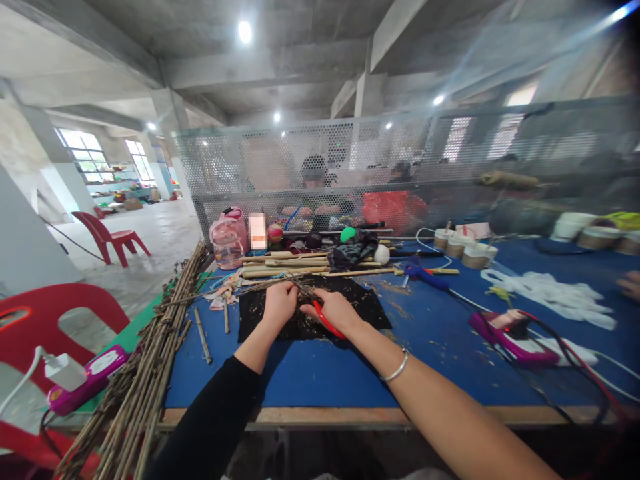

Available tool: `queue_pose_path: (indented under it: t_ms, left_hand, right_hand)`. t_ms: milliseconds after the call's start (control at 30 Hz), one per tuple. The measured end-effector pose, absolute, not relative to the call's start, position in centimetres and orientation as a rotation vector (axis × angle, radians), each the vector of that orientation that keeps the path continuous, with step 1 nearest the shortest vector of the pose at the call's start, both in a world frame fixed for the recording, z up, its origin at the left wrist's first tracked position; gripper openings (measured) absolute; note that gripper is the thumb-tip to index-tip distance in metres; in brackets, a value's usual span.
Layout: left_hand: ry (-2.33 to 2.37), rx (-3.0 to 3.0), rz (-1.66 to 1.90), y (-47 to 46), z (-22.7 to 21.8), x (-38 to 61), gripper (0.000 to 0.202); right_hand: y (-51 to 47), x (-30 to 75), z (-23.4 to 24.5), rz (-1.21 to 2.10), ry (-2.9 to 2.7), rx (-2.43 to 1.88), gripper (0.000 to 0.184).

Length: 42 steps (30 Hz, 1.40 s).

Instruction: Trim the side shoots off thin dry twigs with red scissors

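At far left, a red chair stands beside a purple power strip with a white charger plugged in. Next, a long bundle of sticks lies along the left side of the blue tabletop; two short stick pieces lie to its right. The left hand is closed with thumb and fingers pinching a thin stick, held above a black cloth strewn with clippings. The right hand is clamped on a red-handled cutter, its blades pointing towards the left hand; whether they touch the stick cannot be determined. Farther right, a blue glue gun lies near several white cups. Beyond are a second power strip, white strips in a heap and, at the right edge, a blurred co-worker's hand.
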<state>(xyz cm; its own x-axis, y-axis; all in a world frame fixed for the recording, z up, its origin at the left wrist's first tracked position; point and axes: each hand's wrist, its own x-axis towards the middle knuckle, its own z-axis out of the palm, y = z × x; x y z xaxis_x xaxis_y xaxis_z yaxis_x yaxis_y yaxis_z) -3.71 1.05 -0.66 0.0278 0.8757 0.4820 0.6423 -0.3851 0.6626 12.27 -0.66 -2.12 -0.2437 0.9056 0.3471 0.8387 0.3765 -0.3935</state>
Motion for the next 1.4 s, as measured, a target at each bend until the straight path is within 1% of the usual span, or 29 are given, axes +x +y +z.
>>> queue_pose_path:
  t_ms: [233, 433, 633, 867, 1000, 1067, 1133, 1200, 1400]
  left_hand:
    - [1.4, 1.689, 1.237, 1.8, -1.6, -3.8, 0.028]
    - [1.543, 1.836, 1.285, 1.8, -0.9, -4.5, 0.02]
    - [1.62, 1.919, 1.103, 1.9, -0.7, -4.9, 0.018]
    - [1.665, 1.985, 1.094, 2.6, -1.1, -5.8, 0.026]
    - [1.892, 1.98, 1.127, 3.9, -1.4, -7.6, 0.035]
    - [2.018, 1.993, 1.005, 4.4, -1.6, -8.4, 0.034]
    - [2.064, 2.065, 0.746, 4.8, -1.7, -8.8, 0.031]
    - [2.081, 2.107, 0.583, 5.0, -1.8, -8.6, 0.03]
    - [2.192, 2.129, 0.411, 5.2, -1.7, -7.5, 0.029]
  right_hand:
    - [-0.7, 12.2, -2.2, 0.21, -2.12, -1.47, 0.038]
    - [-0.8, 12.5, -1.7, 0.181, -2.059, -1.533, 0.039]
    - [-0.3, 13.6, -1.3, 0.17, -1.938, -1.493, 0.045]
    - [0.7, 14.2, -2.1, 0.272, -1.767, -1.368, 0.048]
    - [0.5, 14.3, -1.9, 0.275, -1.736, -1.355, 0.049]
    - [0.3, 14.3, -1.6, 0.287, -1.739, -1.355, 0.046]
    - [0.2, 14.4, -1.4, 0.297, -1.739, -1.36, 0.044]
    - [0.2, 14.4, -1.4, 0.305, -1.738, -1.356, 0.043]
    - [0.2, 14.4, -1.4, 0.338, -1.749, -1.333, 0.04]
